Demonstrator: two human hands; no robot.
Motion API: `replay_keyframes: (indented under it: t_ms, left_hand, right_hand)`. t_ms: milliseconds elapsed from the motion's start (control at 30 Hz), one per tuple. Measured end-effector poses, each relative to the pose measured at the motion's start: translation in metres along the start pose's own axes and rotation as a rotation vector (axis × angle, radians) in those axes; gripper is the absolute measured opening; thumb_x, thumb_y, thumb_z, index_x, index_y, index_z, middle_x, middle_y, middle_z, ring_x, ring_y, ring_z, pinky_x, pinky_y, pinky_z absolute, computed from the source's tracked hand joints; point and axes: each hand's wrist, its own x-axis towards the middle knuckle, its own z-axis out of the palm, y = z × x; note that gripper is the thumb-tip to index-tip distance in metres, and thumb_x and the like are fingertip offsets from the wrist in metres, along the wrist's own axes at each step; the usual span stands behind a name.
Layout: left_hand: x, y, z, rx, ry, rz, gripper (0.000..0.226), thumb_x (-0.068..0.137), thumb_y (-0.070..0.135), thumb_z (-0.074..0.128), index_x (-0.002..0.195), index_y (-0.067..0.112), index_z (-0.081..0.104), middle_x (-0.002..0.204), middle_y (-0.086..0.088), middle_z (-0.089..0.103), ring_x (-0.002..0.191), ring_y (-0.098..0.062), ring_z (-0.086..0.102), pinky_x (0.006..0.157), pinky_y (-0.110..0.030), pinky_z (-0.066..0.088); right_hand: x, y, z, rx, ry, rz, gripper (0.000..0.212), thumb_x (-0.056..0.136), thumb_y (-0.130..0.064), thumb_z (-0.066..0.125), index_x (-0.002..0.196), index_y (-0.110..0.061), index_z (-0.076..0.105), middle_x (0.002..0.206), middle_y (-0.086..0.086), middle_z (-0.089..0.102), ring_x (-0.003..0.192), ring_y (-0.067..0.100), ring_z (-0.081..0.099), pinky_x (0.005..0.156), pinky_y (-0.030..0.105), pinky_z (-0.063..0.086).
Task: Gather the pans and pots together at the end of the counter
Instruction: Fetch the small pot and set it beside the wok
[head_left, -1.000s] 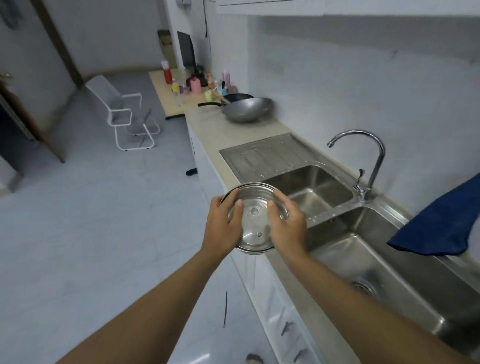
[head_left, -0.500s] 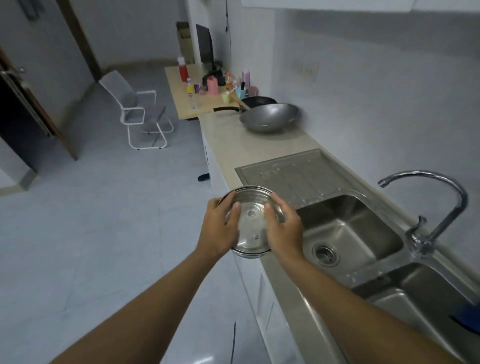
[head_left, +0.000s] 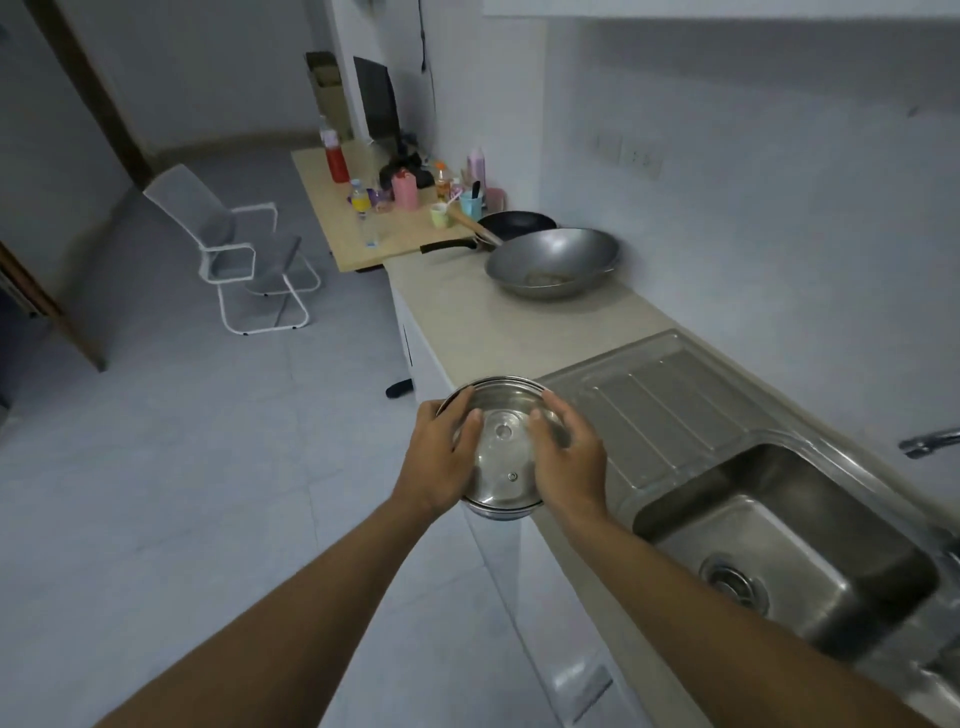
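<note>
Fingers of left hand and right hand curl round small round steel pot with glass lid, held in air at beige tabletop edge, mid-carry; next likely needs setting it beside grey metal wok at far end.

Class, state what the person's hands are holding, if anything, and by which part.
A lidded steel pot: the left hand grips its left rim, the right hand its right rim.
</note>
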Motion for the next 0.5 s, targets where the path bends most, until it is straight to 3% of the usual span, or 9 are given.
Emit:
replay_keyframes:
  t_ms: [233,367,500]
  left_hand:
    - [0.073,-0.04,-0.03,-0.021,-0.033,0.035,0.036,0.105,0.026,0.04,0.138,0.027,0.055,0.117,-0.001,0.064,0.12,-0.019,0.048,0.102,-0.036,0.042]
    - [0.113,-0.058,-0.036,-0.021,-0.025,0.008,0.037,0.105,0.028,0.04,0.14,0.031,0.053,0.118,0.004,0.06,0.117,-0.007,0.038,0.098,-0.024,0.035]
    - [0.169,-0.085,-0.041,-0.018,-0.036,0.006,0.037,0.105,0.03,0.04,0.14,0.032,0.052,0.115,0.007,0.056,0.121,-0.009,0.038,0.096,-0.022,0.033]
  right_hand:
    - [0.051,-0.004,0.069,0.014,0.063,-0.01,0.029,0.094,-0.027,0.063,0.122,-0.026,0.068,0.119,-0.01,0.068,0.109,0.001,0.062,0.1,0.031,0.05]
    - [0.087,-0.004,0.097,0.028,0.07,-0.005,0.029,0.094,-0.025,0.062,0.122,-0.026,0.067,0.121,-0.01,0.067,0.11,0.0,0.061,0.099,0.025,0.048]
    - [0.138,0.002,0.135,0.025,0.063,-0.015,0.027,0.095,-0.025,0.062,0.121,-0.027,0.067,0.12,-0.012,0.066,0.105,-0.009,0.059,0.085,0.002,0.041]
